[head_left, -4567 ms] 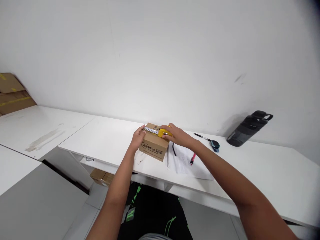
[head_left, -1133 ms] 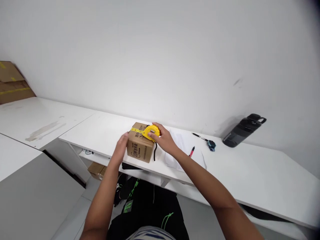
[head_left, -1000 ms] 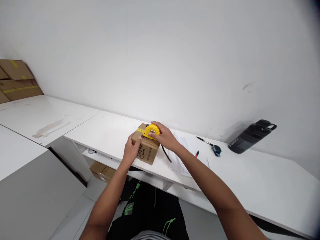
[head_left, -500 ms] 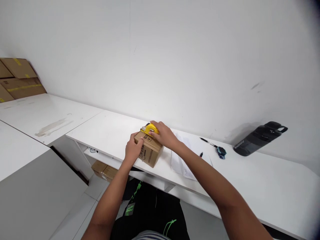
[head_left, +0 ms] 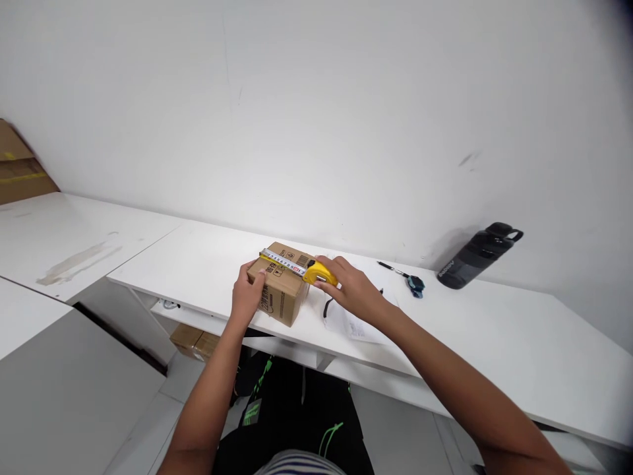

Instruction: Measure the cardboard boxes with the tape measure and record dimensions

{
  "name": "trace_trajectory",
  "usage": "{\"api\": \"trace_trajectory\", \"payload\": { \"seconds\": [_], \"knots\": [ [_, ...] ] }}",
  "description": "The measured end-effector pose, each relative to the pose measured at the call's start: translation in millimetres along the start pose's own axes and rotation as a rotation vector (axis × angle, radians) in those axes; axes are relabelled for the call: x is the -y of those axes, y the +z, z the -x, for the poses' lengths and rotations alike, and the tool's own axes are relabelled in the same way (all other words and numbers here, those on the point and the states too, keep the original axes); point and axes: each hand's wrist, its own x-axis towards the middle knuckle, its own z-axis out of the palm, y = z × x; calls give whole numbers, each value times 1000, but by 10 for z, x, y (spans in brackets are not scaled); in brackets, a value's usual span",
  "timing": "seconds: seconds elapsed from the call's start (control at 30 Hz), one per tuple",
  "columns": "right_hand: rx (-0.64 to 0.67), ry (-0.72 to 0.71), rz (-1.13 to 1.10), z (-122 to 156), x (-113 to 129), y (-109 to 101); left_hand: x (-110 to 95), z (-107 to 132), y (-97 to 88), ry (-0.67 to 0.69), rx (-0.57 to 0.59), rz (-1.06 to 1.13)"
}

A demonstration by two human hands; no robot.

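Observation:
A small cardboard box (head_left: 280, 296) stands on the white desk (head_left: 494, 343). My left hand (head_left: 246, 296) grips its left front corner, thumb pinning the tape's end at the top edge. My right hand (head_left: 349, 287) is closed around a yellow tape measure (head_left: 319, 272) just off the box's right edge. The white tape blade (head_left: 283, 262) is pulled out across the top of the box, from the left edge to the yellow case. A black strap hangs from the case beside the box.
Sheets of paper (head_left: 359, 323) lie under my right wrist. A pen (head_left: 393, 269) and a small blue-black object (head_left: 415, 284) lie further right, then a dark bottle (head_left: 475, 256) on its side by the wall. Cardboard boxes (head_left: 17, 171) are stacked at far left, another (head_left: 192, 341) under the desk.
The tape measure case has moved from the box's top to its right side, and the blade is now drawn out across the top. My left hand stays on the box's left corner.

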Motion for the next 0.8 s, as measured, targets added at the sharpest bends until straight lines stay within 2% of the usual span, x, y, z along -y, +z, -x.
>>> {"api": "trace_trajectory", "payload": {
  "seconds": [0.13, 0.2, 0.33, 0.4, 0.47, 0.5, 0.57, 0.6, 0.63, 0.67, 0.73, 0.77, 0.8],
  "knots": [
    [-29, 6, -37, 23, -22, 24, -4, 17, 5, -5, 1, 6],
    [-108, -8, -84, 59, -52, 85, -4, 14, 25, -6, -4, 27],
    [-509, -13, -233, 248, -82, 352, -36, -28, 55, -5, -17, 91],
    [-677, 57, -359, 412, -49, 524, -70, -24, 43, -4, -53, 71],
    [-754, 211, -559, 595, 22, 685, -89, 57, 22, 79, -166, -19],
    [-752, 307, -692, 686, 71, 753, -83, 139, 18, 186, -277, -73],
    [-753, 474, -984, 854, 193, 865, -45, 395, 49, 468, -346, -99],
    [-751, 545, -1123, 929, 264, 910, -21, 561, 90, 577, -313, -49],
    [-753, 603, -1248, 999, 340, 952, 0, 741, 150, 613, -220, 28],
    [-756, 648, -1346, 1064, 414, 991, 12, 923, 224, 586, -89, 138],
    [-755, 683, -1416, 1185, 534, 1068, -2, 1237, 401, 350, 326, 358],
    [-751, 672, -1380, 1241, 562, 1100, -25, 1347, 491, 207, 517, 430],
    [-740, 642, -1305, 1292, 556, 1121, -54, 1418, 576, 73, 661, 481]
  ]
}}
